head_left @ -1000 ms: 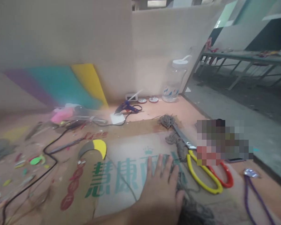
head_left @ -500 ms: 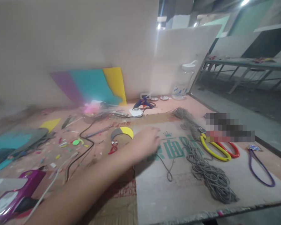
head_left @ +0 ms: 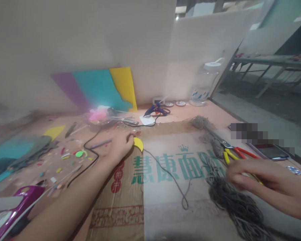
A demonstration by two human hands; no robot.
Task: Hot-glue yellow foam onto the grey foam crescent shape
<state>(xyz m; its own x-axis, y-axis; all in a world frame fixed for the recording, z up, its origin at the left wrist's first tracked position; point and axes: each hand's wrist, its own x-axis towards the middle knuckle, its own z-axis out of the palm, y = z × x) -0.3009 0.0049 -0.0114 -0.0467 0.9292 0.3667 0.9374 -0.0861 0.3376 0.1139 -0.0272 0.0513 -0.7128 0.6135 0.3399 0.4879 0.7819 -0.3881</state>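
Observation:
My left hand (head_left: 122,147) is closed on a crescent-shaped piece (head_left: 138,144); its yellow end shows, and my fingers cover the rest. A thin grey cord (head_left: 163,168) runs from beside the yellow tip to a small loop on the cardboard (head_left: 163,214). At the right, my blurred right hand (head_left: 261,184) hovers over the scissors (head_left: 245,152), partly hiding their yellow and red handles. Its fingers are curled together, and I cannot see whether anything is between them. A tangled bundle of grey cord (head_left: 237,204) lies just below and left of it.
A blue glue gun (head_left: 154,109) rests at the back by a clear jar (head_left: 202,85). Coloured sheets (head_left: 92,88) lean on the wall. Scraps and a black cable (head_left: 97,157) litter the left, with a purple tool (head_left: 27,201) in front. A phone (head_left: 271,151) lies far right.
My left hand has moved left from the printed cardboard onto the crescent, and the cord now stretches out to there. My right hand has come in over the scissors. The view has shifted slightly.

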